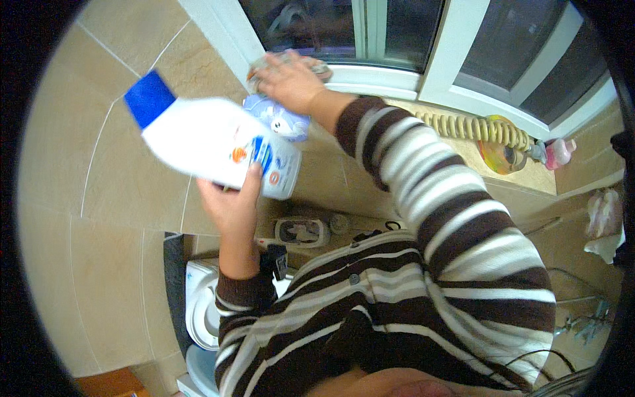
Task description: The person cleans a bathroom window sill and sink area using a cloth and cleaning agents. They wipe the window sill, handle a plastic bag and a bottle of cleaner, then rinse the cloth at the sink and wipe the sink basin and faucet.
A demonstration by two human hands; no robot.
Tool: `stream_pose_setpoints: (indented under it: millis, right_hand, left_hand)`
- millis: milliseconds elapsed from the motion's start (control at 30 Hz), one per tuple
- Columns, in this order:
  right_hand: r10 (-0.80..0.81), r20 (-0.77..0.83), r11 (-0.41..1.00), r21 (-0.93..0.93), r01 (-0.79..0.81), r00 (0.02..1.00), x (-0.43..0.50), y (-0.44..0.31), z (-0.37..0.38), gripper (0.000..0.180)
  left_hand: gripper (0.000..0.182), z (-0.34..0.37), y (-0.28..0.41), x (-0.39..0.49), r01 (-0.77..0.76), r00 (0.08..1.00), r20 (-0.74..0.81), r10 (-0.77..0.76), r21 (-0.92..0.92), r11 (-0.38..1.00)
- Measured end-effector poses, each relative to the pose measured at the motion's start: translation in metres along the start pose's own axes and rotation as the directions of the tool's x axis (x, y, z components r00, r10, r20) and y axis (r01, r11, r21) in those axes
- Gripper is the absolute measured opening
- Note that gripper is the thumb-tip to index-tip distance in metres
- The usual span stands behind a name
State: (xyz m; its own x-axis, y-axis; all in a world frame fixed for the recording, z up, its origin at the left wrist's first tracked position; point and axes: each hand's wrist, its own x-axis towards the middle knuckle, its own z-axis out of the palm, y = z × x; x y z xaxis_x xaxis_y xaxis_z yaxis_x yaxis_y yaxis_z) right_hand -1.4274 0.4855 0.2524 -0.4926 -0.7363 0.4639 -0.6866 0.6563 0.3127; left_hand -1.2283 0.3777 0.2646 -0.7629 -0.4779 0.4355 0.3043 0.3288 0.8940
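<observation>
My left hand (228,201) grips a white plastic bottle (198,134) by its lower part. The bottle is tilted, with its blue cap (150,98) towards the upper left and a printed label on its side. My right hand (292,84) lies flat over a crumpled cloth (320,71) at the lower left corner of the white window frame (369,75). The palm hides much of the cloth. Just below that hand is a light-blue package (290,124) with a cartoon face, partly covered by the bottle.
A ribbed beige hose (461,126), a round colourful item (501,159) and a pink bottle (559,153) occupy the stone sill (538,181). Below are a waste bin (320,235) with crumpled contents, a white toilet (196,317) and a blue basin (201,369). Tiled wall (119,178) rises at left.
</observation>
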Motion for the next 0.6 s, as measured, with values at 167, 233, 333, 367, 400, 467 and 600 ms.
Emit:
stream_pose_setpoints:
  millis: [167,233,333,367,400,467,600]
  right_hand:
    - [-0.137,0.039,0.983,-0.116,0.141,0.99,0.036,-0.003,0.05,0.037]
    - [-0.115,0.045,0.987,-0.112,0.119,0.992,0.034,-0.003,0.064,0.037]
    - [-0.068,0.019,0.998,-0.003,0.068,0.998,0.024,0.002,0.069,0.037]
    - [-0.058,0.042,0.998,-0.003,0.059,0.997,0.018,0.005,0.066,0.037]
    - [-0.034,0.045,0.999,0.008,0.033,0.998,0.013,0.007,0.061,0.036]
    - [-0.038,0.099,0.999,-0.031,0.041,0.994,0.0,0.016,0.05,0.037]
    - [0.167,0.167,0.968,0.159,-0.194,0.972,-0.019,0.025,0.031,0.041]
  left_hand:
    - [0.053,-0.032,-0.005,-0.003,0.012,1.0,-0.019,-0.01,0.129,0.992]
    - [0.053,-0.035,-0.009,-0.005,0.052,0.999,-0.018,-0.05,0.119,0.992]
    - [0.049,-0.033,-0.013,-0.004,0.113,0.993,0.018,-0.115,0.09,0.99]
    - [0.049,-0.03,-0.013,-0.004,0.091,0.995,0.045,-0.094,0.064,0.994]
    - [0.048,-0.028,-0.013,-0.004,0.099,0.993,0.057,-0.101,0.028,0.995]
    - [0.053,-0.019,-0.014,-0.002,0.127,0.987,0.104,-0.122,-0.044,0.991]
    - [0.054,0.002,-0.014,0.001,0.093,0.974,0.212,-0.085,-0.025,0.995]
